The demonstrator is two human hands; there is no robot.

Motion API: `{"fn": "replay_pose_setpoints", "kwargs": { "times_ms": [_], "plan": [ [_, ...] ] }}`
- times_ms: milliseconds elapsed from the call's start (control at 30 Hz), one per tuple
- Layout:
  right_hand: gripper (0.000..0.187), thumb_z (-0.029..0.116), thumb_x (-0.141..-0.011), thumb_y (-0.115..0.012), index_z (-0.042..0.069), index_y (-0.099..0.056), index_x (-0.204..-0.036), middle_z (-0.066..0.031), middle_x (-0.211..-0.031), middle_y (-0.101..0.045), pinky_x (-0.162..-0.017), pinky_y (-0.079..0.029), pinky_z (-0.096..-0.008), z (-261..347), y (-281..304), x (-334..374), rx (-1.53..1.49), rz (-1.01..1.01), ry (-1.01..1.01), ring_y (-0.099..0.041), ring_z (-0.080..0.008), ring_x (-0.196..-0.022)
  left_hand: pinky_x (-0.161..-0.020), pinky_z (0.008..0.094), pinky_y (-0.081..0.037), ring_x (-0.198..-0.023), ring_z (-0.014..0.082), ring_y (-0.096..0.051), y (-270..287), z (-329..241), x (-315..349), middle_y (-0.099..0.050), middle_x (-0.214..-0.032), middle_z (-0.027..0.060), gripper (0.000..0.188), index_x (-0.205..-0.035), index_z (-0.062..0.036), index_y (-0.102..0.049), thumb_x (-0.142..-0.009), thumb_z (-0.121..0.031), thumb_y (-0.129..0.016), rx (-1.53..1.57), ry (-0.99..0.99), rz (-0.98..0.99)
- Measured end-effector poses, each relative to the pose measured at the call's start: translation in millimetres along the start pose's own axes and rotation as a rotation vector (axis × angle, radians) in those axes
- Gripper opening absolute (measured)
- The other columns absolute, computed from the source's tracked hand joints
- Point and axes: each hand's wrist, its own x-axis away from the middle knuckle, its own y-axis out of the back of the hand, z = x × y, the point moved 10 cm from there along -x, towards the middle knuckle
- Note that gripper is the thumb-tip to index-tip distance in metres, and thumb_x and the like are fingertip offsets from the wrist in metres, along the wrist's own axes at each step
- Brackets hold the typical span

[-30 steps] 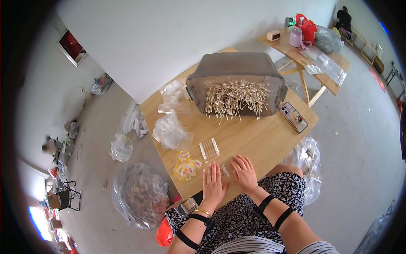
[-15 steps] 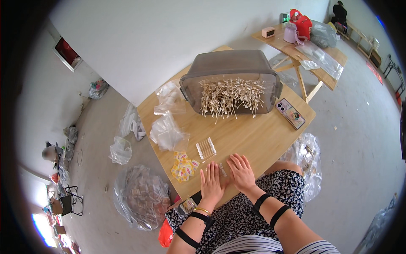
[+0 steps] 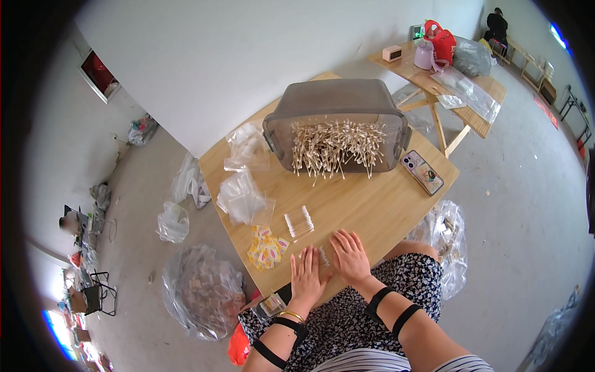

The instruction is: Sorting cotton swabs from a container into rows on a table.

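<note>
Both my hands lie flat on the wooden table (image 3: 359, 208) near its front edge, fingers stretched out. Between my left hand (image 3: 308, 277) and my right hand (image 3: 350, 256) shows a small group of cotton swabs (image 3: 323, 256), partly covered by the left fingers; whether a bag surrounds them I cannot tell. Just beyond lies a neat row of cotton swabs (image 3: 299, 222). Left of it is a pile of yellow-and-white paper cards (image 3: 266, 249). A tipped grey plastic bin (image 3: 334, 96) farther back holds a heap of loose cotton swabs (image 3: 338, 146).
Clear plastic bags (image 3: 240, 198) lie on the table's left side, and a phone (image 3: 423, 172) on its right. Large filled plastic sacks (image 3: 204, 291) stand on the floor on either side. A second table (image 3: 458, 93) at the back right carries a red bag (image 3: 441, 44) and a lilac bottle.
The whole view has shifted slightly, with the table appearing a little lower and to the left. My hands keep nearly the same flat pose around the swabs.
</note>
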Motion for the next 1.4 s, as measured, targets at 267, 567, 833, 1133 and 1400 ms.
{"fn": "replay_pose_setpoints", "kwargs": {
  "times_ms": [267,567,833,1133,1400],
  "plan": [
    [0.081,0.044,-0.094,-0.058,0.005,-0.025,-0.158,-0.0131,-0.165,-0.024,-0.127,-0.011,-0.0448,25.3,-10.8,15.8,0.045,0.245,0.148,-0.019,-0.0285,-0.154,-0.124,0.0576,-0.001,-0.154,0.0336,-0.014,6.6,29.5,10.4,-0.023,-0.163,0.0202,0.086,-0.158,0.0040,-0.017,-0.101,-0.057,-0.038,0.133,0.153,-0.013],
    [0.089,0.047,-0.092,-0.056,-0.005,-0.023,-0.155,-0.0252,-0.163,-0.021,-0.126,-0.010,-0.0471,47.0,-43.6,10.5,0.149,0.235,0.161,-0.016,-0.0372,-0.154,-0.124,0.0566,0.004,-0.156,0.0326,-0.002,-10.6,37.2,19.6,-0.011,-0.167,0.0210,0.089,-0.158,0.0061,-0.012,-0.102,-0.063,-0.022,0.189,0.212,0.001],
    [0.086,0.045,-0.093,-0.056,-0.004,-0.024,-0.155,-0.0264,-0.162,-0.022,-0.126,-0.013,-0.0482,48.4,-42.4,11.0,0.161,0.221,0.169,-0.016,-0.0387,-0.153,-0.123,0.0570,0.002,-0.156,0.0349,-0.005,-5.7,33.8,23.0,-0.012,-0.166,0.0237,0.089,-0.158,0.0067,-0.012,-0.102,-0.062,-0.026,0.188,0.189,-0.027],
    [0.089,0.045,-0.091,-0.061,-0.006,-0.024,-0.154,-0.0273,-0.162,-0.020,-0.126,-0.014,-0.0464,40.9,-29.9,8.3,0.037,0.197,0.172,-0.017,-0.0375,-0.153,-0.124,0.0545,0.002,-0.156,0.0334,-0.004,-5.8,36.7,31.3,-0.011,-0.167,0.0222,0.091,-0.158,0.0061,-0.013,-0.101,-0.064,-0.027,0.161,0.241,-0.021],
    [0.054,0.017,-0.083,-0.068,0.006,-0.053,-0.133,-0.0214,-0.140,-0.047,-0.115,-0.035,-0.0486,24.5,8.0,6.8,-0.202,0.089,0.102,-0.039,-0.0388,-0.138,-0.124,0.0565,-0.008,-0.154,0.0373,-0.012,3.9,35.4,30.0,-0.018,-0.164,0.0193,0.079,-0.157,0.0011,-0.022,-0.099,-0.042,-0.054,0.313,0.143,-0.074]
  ]
}}
